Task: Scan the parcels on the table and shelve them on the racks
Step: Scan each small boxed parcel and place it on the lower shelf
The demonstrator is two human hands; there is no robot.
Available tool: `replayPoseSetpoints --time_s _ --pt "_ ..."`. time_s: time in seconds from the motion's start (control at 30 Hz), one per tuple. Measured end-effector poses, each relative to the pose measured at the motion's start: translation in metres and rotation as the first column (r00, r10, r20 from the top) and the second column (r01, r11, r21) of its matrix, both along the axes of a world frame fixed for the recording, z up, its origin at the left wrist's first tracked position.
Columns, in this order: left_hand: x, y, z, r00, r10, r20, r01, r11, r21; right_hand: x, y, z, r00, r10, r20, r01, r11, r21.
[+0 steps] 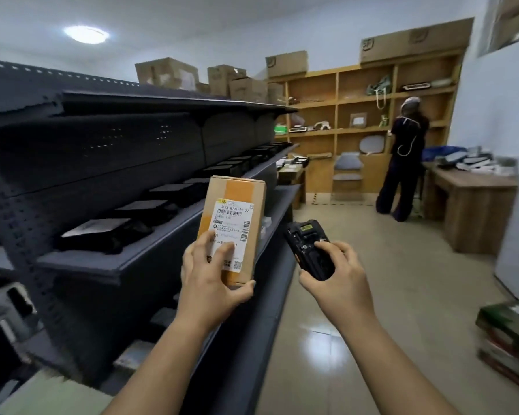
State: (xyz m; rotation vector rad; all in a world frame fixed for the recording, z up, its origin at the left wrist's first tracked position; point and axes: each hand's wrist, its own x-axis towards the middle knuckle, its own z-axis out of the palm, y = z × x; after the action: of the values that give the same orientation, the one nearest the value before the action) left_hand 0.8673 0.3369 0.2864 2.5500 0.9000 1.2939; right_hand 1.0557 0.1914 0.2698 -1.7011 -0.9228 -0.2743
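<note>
Several tiers of a dark metal rack [108,163] are filling the view from 7 to 11 o'clock. A wooden shelving unit [342,97] is standing against the back wall at 1 o'clock. A wooden table [474,187] is sitting at 3 o'clock, with a person in dark clothes [405,163] standing between the two. Cardboard boxes [168,71] are resting on the rack's top at 12 o'clock, and flat black parcels [102,232] are lying in a row along its middle shelf.

Near centre, the left hand [210,283] is holding a tall cardboard parcel [237,202] upright before the shelf edge. Its thumb is hooking under the lower corner and its fingers are lying across the white shipping label [232,223]. At 4 o'clock of the parcel, apart from it, the right hand [339,277] is gripping a black handheld scanner [309,247], fingers curling round its lower end.
</note>
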Motion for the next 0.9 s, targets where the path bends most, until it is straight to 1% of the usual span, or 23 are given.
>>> replayPoseSetpoints --time_s 0.1,0.23,0.4,0.57,0.73,0.9 --pt "0.059 0.010 -0.016 0.999 -0.053 -0.014 0.052 0.998 -0.046 0.055 0.005 -0.009 0.999 -0.047 -0.026 0.046 0.998 -0.036" --pt "0.125 0.041 -0.043 0.997 -0.076 -0.034 0.072 0.992 -0.102 0.116 0.034 -0.029 0.995 -0.079 -0.058 0.076 0.996 -0.055" --pt "0.213 0.108 -0.077 0.992 -0.111 -0.053 0.104 0.987 -0.124 0.195 0.098 -0.064 0.986 -0.114 -0.119 0.103 0.990 -0.096" --pt "0.309 0.184 -0.091 0.982 -0.173 -0.076 0.158 0.973 -0.166 0.276 0.166 -0.078 0.975 -0.165 -0.148 0.144 0.979 -0.143" --pt "0.422 0.246 -0.097 0.964 -0.241 -0.108 0.215 0.954 -0.207 0.370 0.218 -0.085 0.959 -0.218 -0.181 0.181 0.963 -0.201" --pt "0.541 0.304 -0.117 0.943 -0.290 -0.164 0.249 0.941 -0.231 0.476 0.267 -0.105 0.943 -0.265 -0.202 0.220 0.951 -0.217"
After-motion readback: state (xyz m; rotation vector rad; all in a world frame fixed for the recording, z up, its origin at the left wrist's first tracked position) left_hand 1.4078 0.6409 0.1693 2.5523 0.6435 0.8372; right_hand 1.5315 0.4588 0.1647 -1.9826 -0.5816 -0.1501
